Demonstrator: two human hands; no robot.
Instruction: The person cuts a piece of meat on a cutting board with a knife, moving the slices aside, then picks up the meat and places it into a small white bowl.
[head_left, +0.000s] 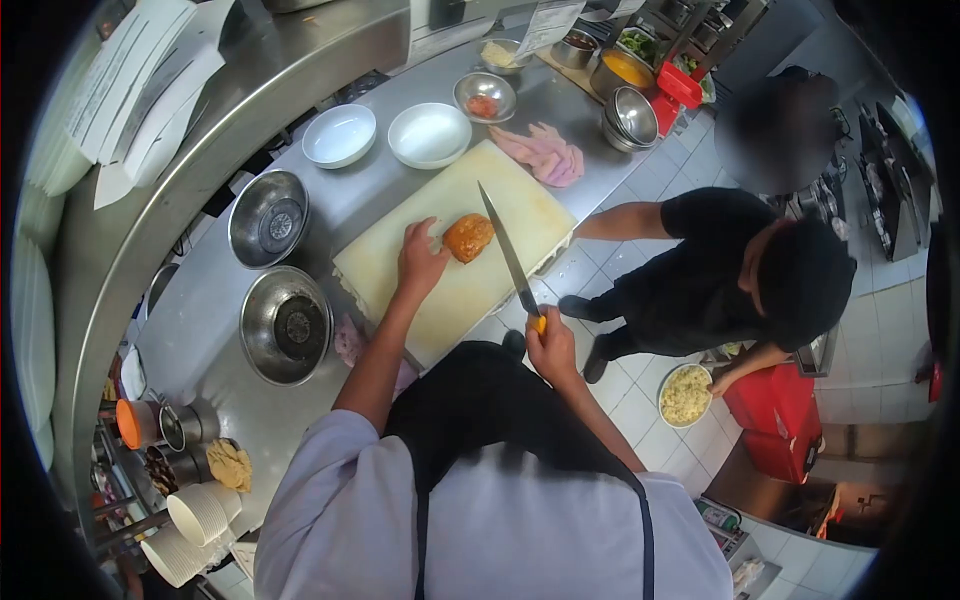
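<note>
A browned, glazed piece of food (468,238), like cooked meat, lies on the pale cutting board (400,305). My left hand (424,256) is at its left side, fingers apart and slightly curved, fingertips right by its edge. In my right hand (551,345), a long knife (508,245) is gripped by its yellow handle. The blade points away from me over the right part of the board, a little to the right of the food.
Two white bowls (430,135) and a metal bowl with reddish food (484,100) stand beyond the board, near a pink cloth (540,153). Metal bowls (285,325) sit at left. A co-worker (690,270) stands close on the right, one hand at a bowl of pale food (686,396).
</note>
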